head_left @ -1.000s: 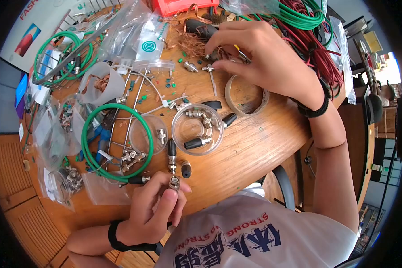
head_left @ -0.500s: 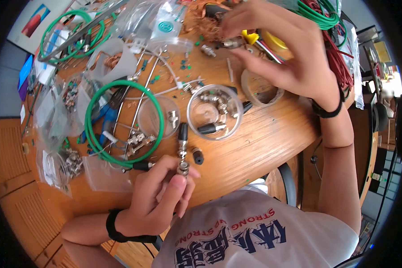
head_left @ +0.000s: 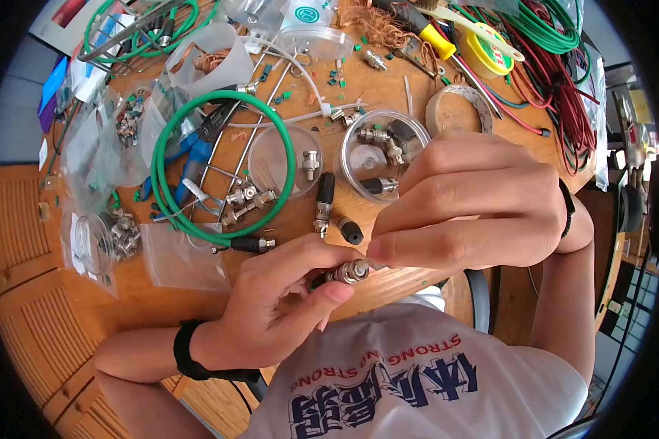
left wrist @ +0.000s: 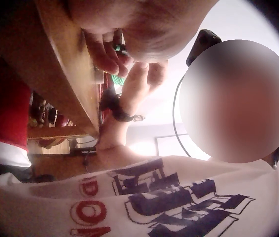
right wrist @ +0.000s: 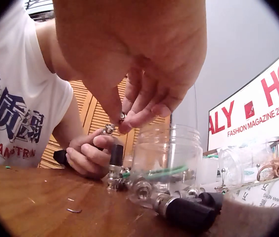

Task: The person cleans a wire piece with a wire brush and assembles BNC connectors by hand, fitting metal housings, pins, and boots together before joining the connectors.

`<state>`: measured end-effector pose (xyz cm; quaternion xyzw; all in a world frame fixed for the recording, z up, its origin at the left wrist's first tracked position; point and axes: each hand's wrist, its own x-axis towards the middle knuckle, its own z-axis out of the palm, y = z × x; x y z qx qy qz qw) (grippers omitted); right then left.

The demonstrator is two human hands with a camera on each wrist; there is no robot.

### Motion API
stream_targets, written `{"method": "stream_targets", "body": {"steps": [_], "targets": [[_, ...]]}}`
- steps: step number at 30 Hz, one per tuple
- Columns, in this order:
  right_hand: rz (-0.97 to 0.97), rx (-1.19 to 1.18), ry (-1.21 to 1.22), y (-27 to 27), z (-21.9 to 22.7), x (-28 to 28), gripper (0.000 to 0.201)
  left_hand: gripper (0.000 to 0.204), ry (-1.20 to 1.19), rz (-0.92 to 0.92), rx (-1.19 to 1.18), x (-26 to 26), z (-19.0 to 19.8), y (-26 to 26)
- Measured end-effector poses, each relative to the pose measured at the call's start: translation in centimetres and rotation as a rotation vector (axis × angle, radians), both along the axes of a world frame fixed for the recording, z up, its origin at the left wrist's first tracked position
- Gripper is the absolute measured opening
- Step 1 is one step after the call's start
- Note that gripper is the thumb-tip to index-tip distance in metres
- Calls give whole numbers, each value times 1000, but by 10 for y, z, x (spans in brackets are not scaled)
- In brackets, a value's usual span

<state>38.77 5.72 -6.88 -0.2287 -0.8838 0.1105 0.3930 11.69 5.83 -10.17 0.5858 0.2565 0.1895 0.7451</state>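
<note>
My left hand point(head_left: 278, 293) grips a metal BNC connector point(head_left: 350, 272) between thumb and fingers, its open end turned toward the right hand. My right hand point(head_left: 483, 205) is close beside it, thumb and fingertips pinching a small metal piece point(right wrist: 122, 117) right at the connector's mouth. Most of that piece is hidden by the fingers. On the table just beyond the left hand lie a black-sleeved connector point(head_left: 325, 194) and a loose black sleeve point(head_left: 350, 231). A clear plastic jar point(head_left: 343, 167) with several connectors stands behind the right hand's fingertips.
A green cable coil point(head_left: 291, 157) lies over blue-handled pliers point(head_left: 198, 157) on the left. Behind the right hand sit a tape roll point(head_left: 433, 117), a yellow-handled screwdriver point(head_left: 438, 44) and a yellow tin point(head_left: 483, 62). Red cables point(head_left: 564, 110) fill the right rear.
My right hand has come from the back of the table down to the left hand. The left hand keeps its hold and has tilted the connector toward the right. The head view has shifted.
</note>
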Motion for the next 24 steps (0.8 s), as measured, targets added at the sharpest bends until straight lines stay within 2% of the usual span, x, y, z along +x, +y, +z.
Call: {"method": "stream_targets", "body": {"steps": [4,6,24], "targets": [[28,-1,-67,1,6,2,21,25,65,-22,-52,-2,5,1],[23,0,-61,0,3,1,20,25,98,2,56,-2,3,-1],[33,17,-136,-7,7,-1,15,21,103,-79,217,-2,6,3]]}}
